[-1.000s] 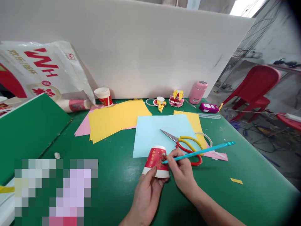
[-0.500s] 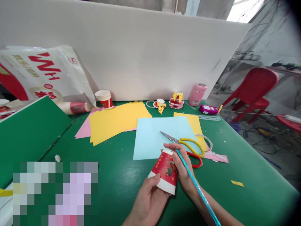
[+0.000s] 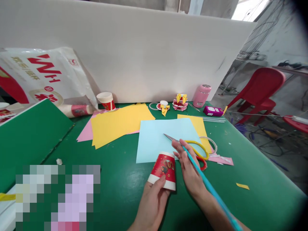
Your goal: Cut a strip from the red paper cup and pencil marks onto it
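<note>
My left hand [image 3: 151, 202] grips the rim of an upside-down red paper cup [image 3: 163, 170] that stands on the green table [image 3: 125, 183], at the near edge of a light blue paper sheet [image 3: 163, 136]. My right hand [image 3: 190, 170] lies just right of the cup with its fingers stretched forward, and a long blue stick [image 3: 211, 192] is held along it, running back toward my forearm. The fingertips reach close to the scissors [image 3: 192, 147] with yellow and red handles that lie on the blue sheet.
Yellow [image 3: 117, 123] and pink sheets lie further back. Another red cup [image 3: 106, 100], small paper crafts [image 3: 180, 102], a pink bottle [image 3: 202, 95], a purple box [image 3: 213, 111] and a tape ring sit near the white board. A large printed bag [image 3: 43, 77] lies left; a red chair [image 3: 260, 93] stands right.
The blue stick swung from pointing right across the scissors to lying back along my right forearm. The cup was tilted up half a second ago and now stands upside down on the table.
</note>
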`<state>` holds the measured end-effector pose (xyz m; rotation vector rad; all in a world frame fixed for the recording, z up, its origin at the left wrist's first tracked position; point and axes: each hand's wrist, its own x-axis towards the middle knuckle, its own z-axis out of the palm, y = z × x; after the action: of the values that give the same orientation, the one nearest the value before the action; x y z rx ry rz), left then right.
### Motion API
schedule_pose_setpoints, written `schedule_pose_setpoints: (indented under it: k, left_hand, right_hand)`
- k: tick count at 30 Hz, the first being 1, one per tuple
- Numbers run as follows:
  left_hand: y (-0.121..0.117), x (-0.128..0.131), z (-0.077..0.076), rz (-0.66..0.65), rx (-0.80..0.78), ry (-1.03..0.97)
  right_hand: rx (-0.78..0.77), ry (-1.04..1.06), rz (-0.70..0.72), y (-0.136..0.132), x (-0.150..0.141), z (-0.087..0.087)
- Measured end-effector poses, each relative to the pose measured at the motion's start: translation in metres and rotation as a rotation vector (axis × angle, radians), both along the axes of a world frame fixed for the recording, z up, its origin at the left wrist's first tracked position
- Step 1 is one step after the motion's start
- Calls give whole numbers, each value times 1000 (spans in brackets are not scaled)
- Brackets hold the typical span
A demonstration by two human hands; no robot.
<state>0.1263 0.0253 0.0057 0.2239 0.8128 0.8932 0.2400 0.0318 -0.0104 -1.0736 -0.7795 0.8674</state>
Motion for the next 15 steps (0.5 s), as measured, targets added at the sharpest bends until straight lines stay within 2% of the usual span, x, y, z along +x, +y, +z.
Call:
schedule_pose_setpoints:
  k: [4, 11, 15]
  left_hand:
    - [5, 1, -4, -9, 80, -54]
    - [5, 2, -9, -45, 111, -13]
    - [3, 2, -10, -61, 125, -3]
  right_hand:
    - [21, -69, -26, -4, 2, -1]
    - [-5, -169, 149, -9, -2, 2]
    - [-30, -274, 131, -9, -6, 3]
